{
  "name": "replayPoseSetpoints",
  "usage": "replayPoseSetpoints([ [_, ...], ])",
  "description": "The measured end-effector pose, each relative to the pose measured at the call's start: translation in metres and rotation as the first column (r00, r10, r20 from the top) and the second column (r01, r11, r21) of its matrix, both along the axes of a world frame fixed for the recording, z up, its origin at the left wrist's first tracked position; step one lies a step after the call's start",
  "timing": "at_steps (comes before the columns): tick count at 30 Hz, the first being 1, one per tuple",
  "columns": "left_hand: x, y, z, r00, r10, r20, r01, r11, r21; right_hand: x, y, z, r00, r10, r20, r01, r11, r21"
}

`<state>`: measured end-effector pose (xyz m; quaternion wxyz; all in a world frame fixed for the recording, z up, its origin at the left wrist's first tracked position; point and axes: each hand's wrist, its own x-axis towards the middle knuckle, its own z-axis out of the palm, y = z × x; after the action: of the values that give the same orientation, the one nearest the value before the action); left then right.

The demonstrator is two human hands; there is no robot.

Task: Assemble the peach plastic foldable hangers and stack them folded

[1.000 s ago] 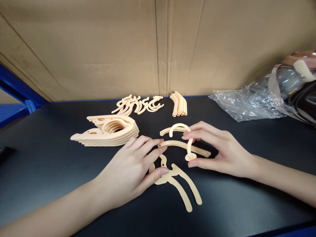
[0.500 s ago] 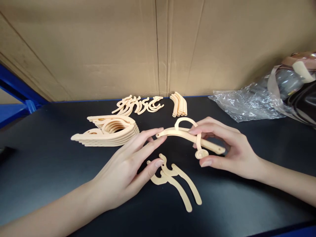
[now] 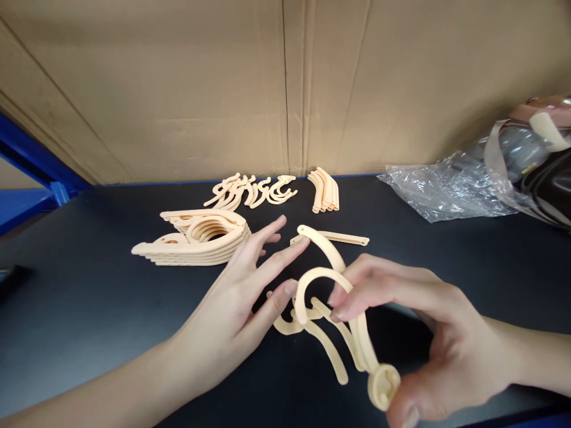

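Note:
My right hand (image 3: 428,321) grips a cream plastic hanger hook (image 3: 312,276) with a round disc at its lower end. Behind its fingers a curved bar (image 3: 323,244) slants up to the left; whether that hand also holds it, I cannot tell. Fingers spread, my left hand (image 3: 243,297) has one fingertip at the curved bar's upper end. A straighter bar (image 3: 348,238) lies just beyond on the table. Below the hands, two flat hooked arms (image 3: 328,345) lie partly overlapped by the hook and fingers.
On the black table (image 3: 80,309) are a stack of folding hanger bodies (image 3: 196,238), loose hooked parts (image 3: 254,190) and a bundle of curved bars (image 3: 325,190). Clear plastic wrap (image 3: 428,190) and a bag lie at the right. Cardboard (image 3: 178,89) stands behind.
My right hand has come nearer and lower, turning the hook so its disc points down toward me. A straighter bar now lies apart on the table. My left hand has barely moved.

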<state>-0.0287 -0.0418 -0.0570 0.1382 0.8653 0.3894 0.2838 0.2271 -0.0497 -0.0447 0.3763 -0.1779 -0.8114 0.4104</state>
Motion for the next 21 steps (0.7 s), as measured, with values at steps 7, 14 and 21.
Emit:
replayPoseSetpoints([
  [7,0.007,-0.005,0.008,0.958,-0.031,0.285,0.124,0.941,-0.315,-0.004,-0.002,-0.007,0.999,0.042,-0.02,-0.041,0.999,0.009],
  [14,0.008,-0.009,0.009,0.912,0.038,0.408,0.2,0.828,-0.524,-0.005,-0.007,-0.012,0.999,0.054,0.006,-0.055,0.995,0.082],
  [21,0.007,-0.002,0.01,0.849,0.036,0.527,0.393,0.624,-0.676,-0.008,-0.008,-0.012,0.985,0.144,0.09,-0.149,0.987,0.057],
])
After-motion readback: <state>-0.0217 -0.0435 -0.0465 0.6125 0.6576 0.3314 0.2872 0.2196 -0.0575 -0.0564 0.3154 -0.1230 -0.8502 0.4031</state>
